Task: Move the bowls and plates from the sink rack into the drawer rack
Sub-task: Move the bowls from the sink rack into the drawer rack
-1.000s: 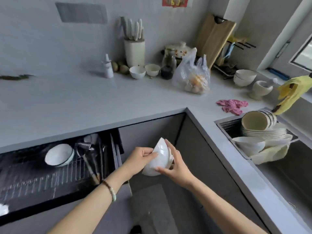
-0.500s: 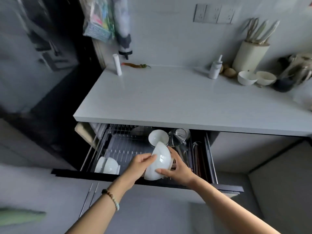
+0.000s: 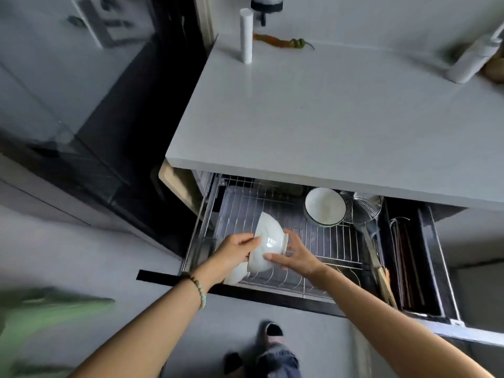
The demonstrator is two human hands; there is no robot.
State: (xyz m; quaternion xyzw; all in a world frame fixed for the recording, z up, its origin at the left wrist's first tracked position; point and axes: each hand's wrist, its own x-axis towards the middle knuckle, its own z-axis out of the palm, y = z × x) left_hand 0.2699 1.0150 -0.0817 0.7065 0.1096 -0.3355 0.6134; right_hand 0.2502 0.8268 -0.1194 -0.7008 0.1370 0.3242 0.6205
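A white bowl is held on its side over the front left of the open drawer rack. My left hand grips its rim from the left. My right hand steadies its base and underside from the right, fingers spread. Below the held bowl, other white bowls stand in the rack's front left corner, partly hidden by my left hand. Another white bowl with a dark rim stands tilted at the rack's back right.
A wire skimmer lies to the right of the back bowl. A side compartment holds chopsticks. The white countertop overhangs the drawer, with a white cylinder, a chilli and a bottle on it. My feet are below.
The view swung from the sink side to the drawer. Both hands carried the bowl down over the drawer rack's front left, close above the bowls standing there.
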